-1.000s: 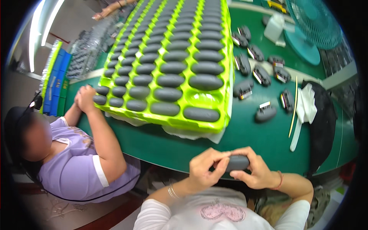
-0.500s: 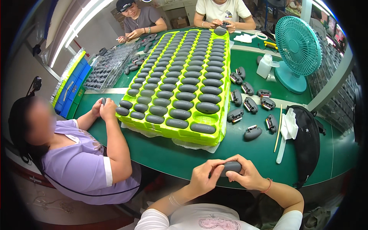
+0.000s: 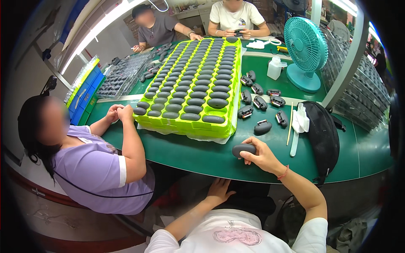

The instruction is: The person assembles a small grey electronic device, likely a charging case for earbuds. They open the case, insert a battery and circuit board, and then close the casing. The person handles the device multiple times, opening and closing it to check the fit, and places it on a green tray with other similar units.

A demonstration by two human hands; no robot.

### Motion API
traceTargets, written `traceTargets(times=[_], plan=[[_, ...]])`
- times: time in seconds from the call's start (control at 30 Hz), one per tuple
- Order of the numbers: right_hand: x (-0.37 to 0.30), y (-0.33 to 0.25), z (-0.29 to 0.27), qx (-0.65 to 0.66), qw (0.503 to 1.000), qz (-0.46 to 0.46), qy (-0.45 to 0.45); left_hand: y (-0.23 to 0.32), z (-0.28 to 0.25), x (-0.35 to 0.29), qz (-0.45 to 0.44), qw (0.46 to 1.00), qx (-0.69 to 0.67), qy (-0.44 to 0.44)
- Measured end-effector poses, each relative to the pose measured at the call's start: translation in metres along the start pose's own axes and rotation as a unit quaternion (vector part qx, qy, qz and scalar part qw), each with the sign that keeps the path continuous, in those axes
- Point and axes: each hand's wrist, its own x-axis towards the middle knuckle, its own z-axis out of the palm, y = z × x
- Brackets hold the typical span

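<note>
Over the near part of the green table, my right hand [image 3: 262, 157] grips a dark grey oval case [image 3: 243, 149] between thumb and fingers. My left hand [image 3: 219, 192] is away from it, below the table's front edge, holding nothing. Its fingers point forward with the thumb spread out. Ahead of my right hand lie several similar cases with their inner parts showing; the nearest case [image 3: 262, 127] rests just beyond my fingers. To the left of these, a bright yellow-green tray [image 3: 190, 126] carries long rows of closed grey oval cases, with one bare slot [image 3: 214, 118] near its near right corner.
A wooden stick [image 3: 290, 126], a white spatula [image 3: 294, 145] and a black mesh bag [image 3: 322, 141] lie to the right. Farther back stand a white bottle [image 3: 274, 68] and a teal fan [image 3: 305, 50]. One co-worker [image 3: 90, 152] sits at my left; two more sit across the table.
My left hand has let go of the oval case and dropped below the table edge. My right hand has carried the case forward and slightly left over the table.
</note>
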Motion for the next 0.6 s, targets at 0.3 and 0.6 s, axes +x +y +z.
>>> traceTargets(times=[0.3, 0.6], plan=[[-0.001, 0.001, -0.006, 0.016, 1.0, 0.005, 0.008, 0.009, 0.04, 0.006, -0.041, 0.968, -0.136, -0.207], [0.007, -0.003, 0.002, -0.016, 1.0, -0.016, -0.011, 0.013, 0.09, 0.011, -0.059, 0.916, -0.313, -0.244]])
